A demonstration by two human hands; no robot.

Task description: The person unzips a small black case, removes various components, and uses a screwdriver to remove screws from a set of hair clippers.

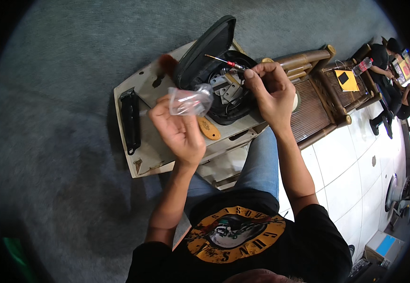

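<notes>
My left hand (179, 134) pinches a small clear plastic bag (190, 101) with something small and reddish in it, too blurred to name. Between the thumb and fingers of my right hand (273, 92) is a thin screwdriver (232, 63) with a red section, its shaft pointing to the left. Below it lies an open black zip case (223, 118), its lid (209, 45) tilted up. Several metal clipper blades (233, 89) and a black cable sit inside. A yellow-brown oval piece with a hole (208, 128) rests beside the case, near my left hand.
A black hair clipper (130, 121) lies on the left of the worn pale table (150, 153). A reddish-brown brush (168, 64) is by the lid. To the right stand bamboo chairs (308, 111), one bearing a yellow envelope (347, 81) and a bottle (363, 66). Other people (388, 70) sit beyond.
</notes>
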